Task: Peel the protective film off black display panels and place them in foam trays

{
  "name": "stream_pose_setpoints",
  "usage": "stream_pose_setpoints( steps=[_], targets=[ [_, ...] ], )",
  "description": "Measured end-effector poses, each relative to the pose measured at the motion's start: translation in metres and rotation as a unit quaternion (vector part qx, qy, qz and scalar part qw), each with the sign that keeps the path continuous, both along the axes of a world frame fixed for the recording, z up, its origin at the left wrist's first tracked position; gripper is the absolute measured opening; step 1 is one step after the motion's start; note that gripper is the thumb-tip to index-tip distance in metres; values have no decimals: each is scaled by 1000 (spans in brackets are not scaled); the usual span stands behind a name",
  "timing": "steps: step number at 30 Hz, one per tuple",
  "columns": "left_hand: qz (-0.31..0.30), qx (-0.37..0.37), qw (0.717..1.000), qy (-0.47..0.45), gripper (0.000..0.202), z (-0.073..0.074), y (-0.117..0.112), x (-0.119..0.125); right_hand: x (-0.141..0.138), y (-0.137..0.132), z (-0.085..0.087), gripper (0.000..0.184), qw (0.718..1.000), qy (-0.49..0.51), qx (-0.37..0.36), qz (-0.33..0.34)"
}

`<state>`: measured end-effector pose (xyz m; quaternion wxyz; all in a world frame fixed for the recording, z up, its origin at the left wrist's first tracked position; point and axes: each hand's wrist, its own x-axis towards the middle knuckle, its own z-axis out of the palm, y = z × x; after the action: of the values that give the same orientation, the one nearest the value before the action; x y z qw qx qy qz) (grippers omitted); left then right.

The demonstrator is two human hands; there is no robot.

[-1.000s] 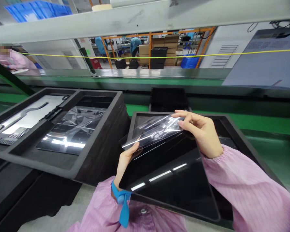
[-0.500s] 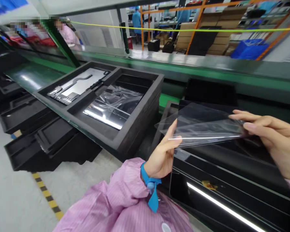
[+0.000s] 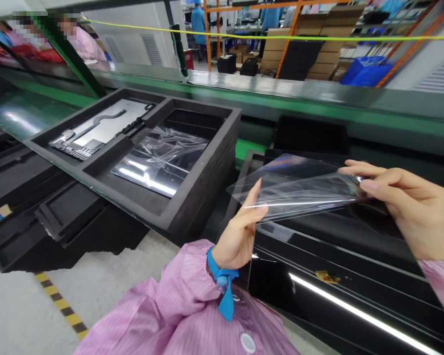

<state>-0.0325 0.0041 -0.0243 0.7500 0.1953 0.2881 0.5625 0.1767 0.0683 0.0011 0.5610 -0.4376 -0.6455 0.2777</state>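
We see yellow cable [image 3: 229, 35] strung across; beyond it, orange rack [image 3: 208, 52], stacked cartons [image 3: 332, 56], blue bin [image 3: 366, 71] right of them. We spot black-yellow striped tape [image 3: 61, 302] on floor [image 3: 126, 268].

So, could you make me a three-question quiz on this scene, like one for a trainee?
1. True or false: a blue band circles the wrist of the left hand.
2. What see-through thing does the right hand pinch between thumb and fingers?
3. Which colours make up the striped floor line: a) red and white, b) yellow and black, or c) blue and green?

Key: 1. True. 2. A sheet of clear film. 3. b.
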Motion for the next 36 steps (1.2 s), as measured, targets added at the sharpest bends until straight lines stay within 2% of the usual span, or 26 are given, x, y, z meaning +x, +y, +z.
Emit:
stream_pose_setpoints(
  steps=[11, 16, 19, 22, 24, 26, 28, 30, 32, 34, 36],
  targets=[
    [-13, -51, 998, -37, 55, 1, -2, 2, 2, -3, 0, 20, 999, 21, 18, 31],
    [-13, -68, 998, -7, 53, 4, -4, 1, 3, -3, 1, 20, 998, 17, 35, 40],
    [-14, -57, 998, 8, 54, 1, -4, 1, 6, -2, -1, 19, 997, 5, 41, 66],
    [-18, -4, 999, 26, 58, -1, -5, 2, 10, 0, -3, 24, 992, 26, 63, 103],
    [-29, 45, 998, 30, 63, 0, -6, 4, 14, 2, -3, 27, 996, 27, 71, 44],
    [-51, 90, 994, 24, 67, 1, -7, 5, 19, 2, -2, 21, 995, -26, 54, -80],
    [-86, 118, 989, 17, 66, 1, -9, 5, 24, 0, 1, 26, 980, -83, 30, -178],
    [-115, 141, 983, 2, 64, 1, -10, 5, 26, -3, 5, 30, 960, -158, 30, -231],
    [-139, 155, 978, -17, 65, -1, -12, 4, 25, -9, 8, 29, 920, -252, 83, -289],
    [-163, 153, 975, -19, 69, -3, -13, 2, 19, -16, 11, 31, 864, -340, 149, -342],
    [-175, 143, 974, -7, 72, -5, -14, 1, 13, -24, 13, 31, 828, -384, 172, -371]
  ],
)
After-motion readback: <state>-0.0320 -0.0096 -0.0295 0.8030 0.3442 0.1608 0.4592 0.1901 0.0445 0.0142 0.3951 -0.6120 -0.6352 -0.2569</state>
